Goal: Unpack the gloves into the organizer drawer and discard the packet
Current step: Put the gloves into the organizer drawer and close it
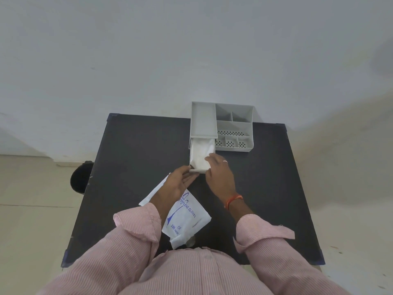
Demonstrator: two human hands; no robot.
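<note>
The flat white plastic packet, lying just in front of the pulled-out drawer of the grey plastic organizer, bears blue print reading "ETHYLENE GLOVES", its first letters hidden by a wrist. Near the packet's lower edge stand "100", a "CE" mark and a small word too fine to read with certainty.

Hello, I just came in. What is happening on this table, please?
A person is filling a grey organizer on a black table. Its drawer is pulled open with white gloves inside. The left hand is at the drawer's front, and the right hand touches the gloves. The packet lies on the table.
</note>
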